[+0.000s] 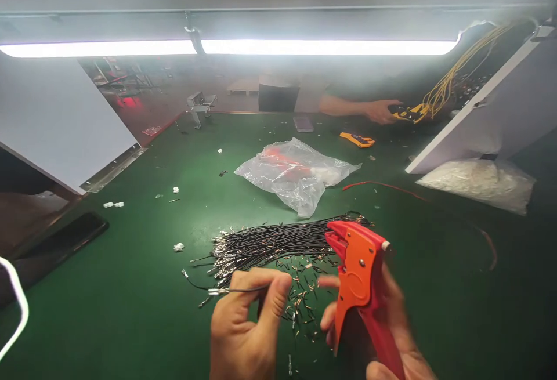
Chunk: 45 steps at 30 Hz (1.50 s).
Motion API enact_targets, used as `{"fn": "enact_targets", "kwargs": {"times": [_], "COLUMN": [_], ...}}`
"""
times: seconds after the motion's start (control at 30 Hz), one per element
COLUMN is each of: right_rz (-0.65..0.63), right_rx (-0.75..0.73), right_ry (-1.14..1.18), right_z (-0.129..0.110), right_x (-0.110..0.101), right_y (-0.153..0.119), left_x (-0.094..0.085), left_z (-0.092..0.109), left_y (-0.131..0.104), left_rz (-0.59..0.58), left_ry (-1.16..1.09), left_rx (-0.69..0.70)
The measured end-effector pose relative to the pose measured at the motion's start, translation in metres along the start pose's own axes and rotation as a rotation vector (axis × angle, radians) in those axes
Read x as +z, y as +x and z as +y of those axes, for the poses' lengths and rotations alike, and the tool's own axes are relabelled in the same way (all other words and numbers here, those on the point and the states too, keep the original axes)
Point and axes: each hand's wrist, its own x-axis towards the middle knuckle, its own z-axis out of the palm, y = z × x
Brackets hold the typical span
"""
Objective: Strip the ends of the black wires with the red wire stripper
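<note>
Between thumb and forefinger, my left hand (250, 322) pinches a short black wire (195, 284) with a metal terminal at its far-left end. My right hand (400, 316) is wrapped around a red and orange wire stripper (359, 264), its jaws pointing up and left. The jaws are apart from the wire in my left hand. Just beyond both hands lies a bundle of black wires (278, 241), many with silver terminals at their left ends. Bits of cut wire and insulation (302, 296) are scattered between my hands and the bundle.
A clear plastic bag (300, 174) with red contents lies behind the bundle. Farther back are a yellow tool (357, 139) and another person's hand (383, 111) holding a yellow-black tool. A phone (65, 246) lies left, a bag of white pieces (483, 185) right.
</note>
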Motion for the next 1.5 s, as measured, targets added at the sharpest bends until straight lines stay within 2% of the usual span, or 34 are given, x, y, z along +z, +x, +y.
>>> {"fn": "enact_targets", "kwargs": {"times": [0.1, 0.2, 0.3, 0.43, 0.53, 0.63, 0.83, 0.93, 1.0, 1.1, 1.3, 1.5], "right_rz": [0.059, 0.148, 0.227, 0.225, 0.147, 0.088, 0.049, 0.027, 0.010, 0.059, 0.110, 0.106], "right_rx": [-0.120, -0.340, -0.478, -0.456, -0.448, -0.460, -0.451, -0.450, -0.451, -0.477, -0.550, -0.619], "right_ry": [-0.204, -0.496, -0.708, -0.788, -0.888, -1.049, -1.225, -1.285, -1.269, -1.220, -1.112, -1.029], "right_z": [0.000, 0.006, 0.016, 0.023, 0.021, 0.018, 0.023, 0.022, 0.019, 0.015, 0.016, 0.019], "right_x": [-0.008, -0.015, -0.023, -0.032, -0.034, -0.031, -0.023, -0.024, -0.024, -0.025, -0.024, -0.025], "right_y": [-0.003, 0.000, 0.009, 0.014, 0.012, 0.012, 0.015, 0.016, 0.016, 0.017, 0.019, 0.018], "left_x": [0.007, 0.011, 0.011, 0.010, 0.013, 0.016, 0.015, 0.017, 0.016, 0.012, 0.006, 0.015], "left_z": [-0.007, -0.017, -0.024, -0.029, -0.034, -0.036, -0.037, -0.040, -0.039, -0.031, -0.013, -0.026], "left_y": [-0.006, -0.008, -0.007, -0.007, -0.009, -0.009, -0.007, -0.011, -0.013, -0.012, -0.007, -0.017], "left_rz": [-0.106, -0.169, -0.251, -0.456, -0.349, -0.285, -0.351, -0.326, -0.284, -0.226, -0.200, -0.157], "left_ry": [0.165, 0.280, 0.380, 0.556, 0.606, 0.589, 0.632, 0.662, 0.678, 0.696, 0.465, 0.392], "left_rx": [0.313, 0.580, 0.711, 0.864, 0.929, 0.965, 0.998, 0.952, 0.928, 0.919, 0.766, 0.699]}}
